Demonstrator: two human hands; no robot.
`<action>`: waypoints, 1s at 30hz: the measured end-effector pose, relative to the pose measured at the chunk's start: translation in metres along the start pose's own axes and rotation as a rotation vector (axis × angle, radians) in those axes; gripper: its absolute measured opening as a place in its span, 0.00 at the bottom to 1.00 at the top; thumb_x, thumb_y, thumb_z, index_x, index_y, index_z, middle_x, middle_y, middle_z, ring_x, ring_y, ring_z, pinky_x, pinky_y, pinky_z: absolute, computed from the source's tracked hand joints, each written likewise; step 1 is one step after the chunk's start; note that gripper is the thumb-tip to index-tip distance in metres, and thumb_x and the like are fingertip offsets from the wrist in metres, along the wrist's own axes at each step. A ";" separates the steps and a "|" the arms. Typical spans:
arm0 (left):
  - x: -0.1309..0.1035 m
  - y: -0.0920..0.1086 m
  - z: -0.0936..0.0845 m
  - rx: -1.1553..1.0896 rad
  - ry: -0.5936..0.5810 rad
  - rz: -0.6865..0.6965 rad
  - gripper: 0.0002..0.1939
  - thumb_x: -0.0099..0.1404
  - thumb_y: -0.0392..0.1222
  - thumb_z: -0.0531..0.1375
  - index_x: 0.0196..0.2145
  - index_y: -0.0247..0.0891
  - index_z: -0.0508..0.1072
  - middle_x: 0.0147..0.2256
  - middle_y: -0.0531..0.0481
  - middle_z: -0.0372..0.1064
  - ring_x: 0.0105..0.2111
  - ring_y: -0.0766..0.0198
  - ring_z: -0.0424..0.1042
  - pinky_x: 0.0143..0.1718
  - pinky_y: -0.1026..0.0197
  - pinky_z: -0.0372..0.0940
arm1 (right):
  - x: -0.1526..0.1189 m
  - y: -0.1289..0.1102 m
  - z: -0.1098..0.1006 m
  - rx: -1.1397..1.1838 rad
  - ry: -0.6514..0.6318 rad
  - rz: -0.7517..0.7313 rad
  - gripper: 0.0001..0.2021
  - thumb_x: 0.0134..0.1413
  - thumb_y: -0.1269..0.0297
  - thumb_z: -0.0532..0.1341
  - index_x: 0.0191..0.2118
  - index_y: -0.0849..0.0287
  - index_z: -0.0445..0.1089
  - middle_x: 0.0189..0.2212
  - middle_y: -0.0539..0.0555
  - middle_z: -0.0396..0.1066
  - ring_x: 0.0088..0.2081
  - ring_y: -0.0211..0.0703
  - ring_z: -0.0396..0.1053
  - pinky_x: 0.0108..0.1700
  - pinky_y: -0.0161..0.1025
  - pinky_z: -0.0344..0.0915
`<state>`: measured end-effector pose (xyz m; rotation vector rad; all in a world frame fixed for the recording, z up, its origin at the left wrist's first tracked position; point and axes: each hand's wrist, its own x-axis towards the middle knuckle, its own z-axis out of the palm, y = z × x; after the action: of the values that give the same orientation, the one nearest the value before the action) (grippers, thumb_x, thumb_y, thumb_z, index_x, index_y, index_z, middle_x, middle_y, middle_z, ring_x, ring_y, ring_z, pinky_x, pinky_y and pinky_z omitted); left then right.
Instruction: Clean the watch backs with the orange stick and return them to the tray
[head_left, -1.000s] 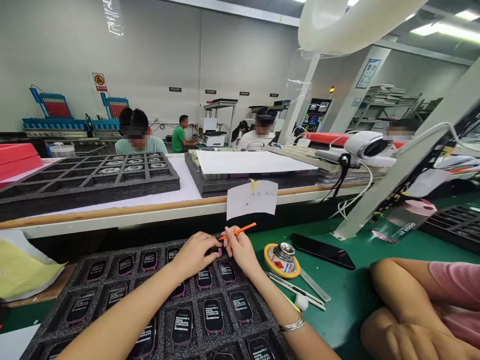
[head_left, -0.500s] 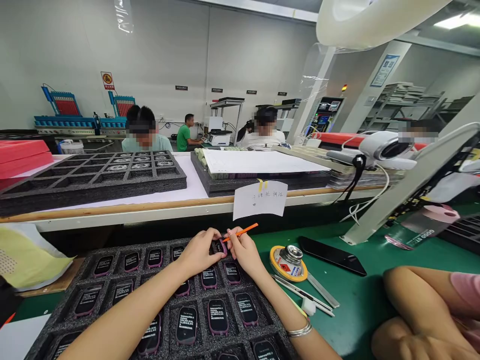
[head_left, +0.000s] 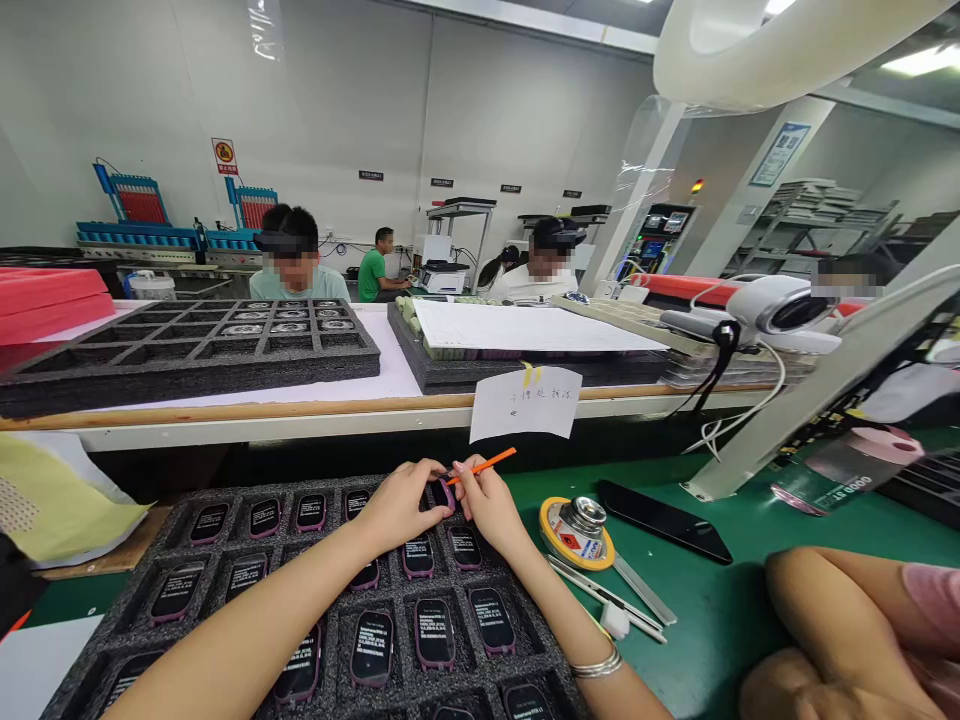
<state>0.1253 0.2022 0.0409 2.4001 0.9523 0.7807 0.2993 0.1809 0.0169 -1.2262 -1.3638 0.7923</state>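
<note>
My left hand (head_left: pixel 405 503) is closed around a purple-framed smartwatch body (head_left: pixel 442 494), held above the far edge of the black foam tray (head_left: pixel 397 602). Fingers of my right hand (head_left: pixel 480 492) pinch a thin orange stick (head_left: pixel 495 459), its lower end against the watch's edge; the exact contact is too small to make out. Below both hands, several similar watch bodies lie in the tray's compartments, such as one watch (head_left: pixel 435 633) with white text on its lit screen. My left forearm covers part of the tray.
Right of the tray are a round dispenser can (head_left: pixel 577 530) in a yellow ring, tweezers (head_left: pixel 607 597) and a black phone (head_left: pixel 664 520). A co-worker's folded arms (head_left: pixel 847 610) rest at the right. A raised shelf (head_left: pixel 300 415) with foam trays and a handwritten paper (head_left: pixel 525 405) crosses ahead.
The camera view has shifted slightly. Both hands keep nearly the same pose, with the orange stick still at the watch body.
</note>
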 end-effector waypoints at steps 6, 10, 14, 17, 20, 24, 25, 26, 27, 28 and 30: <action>-0.002 0.006 0.000 0.179 0.075 -0.073 0.17 0.58 0.44 0.71 0.41 0.39 0.70 0.42 0.45 0.72 0.46 0.47 0.71 0.49 0.46 0.66 | -0.002 -0.003 0.001 -0.010 0.004 -0.017 0.21 0.65 0.44 0.58 0.31 0.58 0.64 0.18 0.41 0.61 0.15 0.31 0.56 0.21 0.32 0.59; -0.004 0.006 -0.004 0.309 0.076 -0.098 0.17 0.60 0.54 0.69 0.29 0.39 0.71 0.36 0.44 0.68 0.43 0.44 0.68 0.47 0.42 0.63 | -0.002 -0.003 0.002 -0.018 0.008 -0.018 0.21 0.65 0.44 0.58 0.31 0.58 0.64 0.18 0.41 0.61 0.15 0.31 0.56 0.22 0.32 0.59; -0.010 0.002 -0.020 0.333 -0.033 0.010 0.13 0.64 0.51 0.66 0.29 0.40 0.74 0.37 0.46 0.68 0.43 0.48 0.69 0.47 0.47 0.63 | -0.003 -0.002 0.002 -0.014 0.013 -0.014 0.22 0.66 0.44 0.57 0.30 0.59 0.64 0.17 0.41 0.60 0.15 0.31 0.56 0.22 0.33 0.60; -0.020 -0.004 -0.035 0.316 -0.069 0.075 0.08 0.64 0.47 0.67 0.36 0.42 0.76 0.40 0.47 0.69 0.45 0.50 0.69 0.50 0.49 0.63 | -0.004 -0.004 0.001 0.007 0.007 -0.015 0.23 0.65 0.42 0.57 0.30 0.59 0.65 0.17 0.41 0.61 0.15 0.31 0.56 0.22 0.33 0.59; -0.033 -0.009 -0.044 0.273 -0.050 0.082 0.11 0.64 0.46 0.68 0.42 0.43 0.74 0.44 0.47 0.70 0.48 0.50 0.69 0.52 0.50 0.62 | -0.004 -0.013 0.001 0.039 -0.001 -0.012 0.27 0.57 0.35 0.59 0.30 0.59 0.66 0.18 0.42 0.62 0.14 0.31 0.55 0.20 0.33 0.55; -0.042 -0.014 -0.043 0.203 -0.006 0.042 0.12 0.65 0.47 0.67 0.44 0.43 0.72 0.45 0.48 0.72 0.49 0.52 0.69 0.53 0.51 0.62 | -0.001 -0.028 0.015 0.082 -0.064 0.013 0.29 0.47 0.32 0.64 0.30 0.60 0.70 0.21 0.47 0.68 0.14 0.31 0.56 0.18 0.34 0.54; -0.043 -0.015 -0.043 0.190 -0.003 0.034 0.12 0.64 0.47 0.67 0.43 0.43 0.73 0.45 0.48 0.72 0.49 0.52 0.70 0.53 0.51 0.62 | 0.000 -0.031 0.021 0.100 -0.090 0.024 0.29 0.46 0.33 0.65 0.30 0.60 0.71 0.21 0.49 0.69 0.14 0.31 0.57 0.18 0.34 0.54; -0.042 -0.017 -0.042 0.180 -0.003 0.028 0.12 0.64 0.47 0.68 0.43 0.43 0.73 0.44 0.49 0.73 0.48 0.52 0.70 0.53 0.51 0.63 | 0.001 -0.032 0.028 0.121 -0.115 0.037 0.29 0.45 0.33 0.66 0.30 0.60 0.71 0.21 0.49 0.69 0.14 0.32 0.58 0.18 0.34 0.55; -0.041 -0.018 -0.042 0.171 -0.004 0.022 0.12 0.63 0.47 0.69 0.42 0.43 0.74 0.43 0.49 0.74 0.47 0.53 0.71 0.52 0.52 0.63 | 0.003 -0.033 0.036 0.146 -0.134 0.050 0.30 0.45 0.32 0.65 0.30 0.59 0.71 0.20 0.49 0.69 0.14 0.32 0.59 0.18 0.34 0.55; -0.040 -0.019 -0.041 0.164 -0.006 0.016 0.12 0.62 0.47 0.70 0.41 0.43 0.74 0.42 0.49 0.74 0.46 0.53 0.72 0.52 0.53 0.63 | 0.004 -0.032 0.043 0.173 -0.144 0.062 0.30 0.45 0.31 0.65 0.30 0.59 0.70 0.19 0.48 0.68 0.14 0.33 0.59 0.17 0.34 0.56; -0.038 -0.020 -0.041 0.153 -0.009 0.005 0.12 0.61 0.47 0.71 0.39 0.42 0.75 0.40 0.50 0.75 0.45 0.54 0.73 0.50 0.55 0.64 | 0.006 -0.029 0.053 0.227 -0.138 0.078 0.30 0.46 0.30 0.63 0.31 0.58 0.68 0.17 0.46 0.65 0.14 0.34 0.60 0.18 0.33 0.57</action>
<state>0.0665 0.1961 0.0470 2.5343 1.0368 0.7222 0.2419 0.1888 0.0360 -1.0669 -1.3012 1.0729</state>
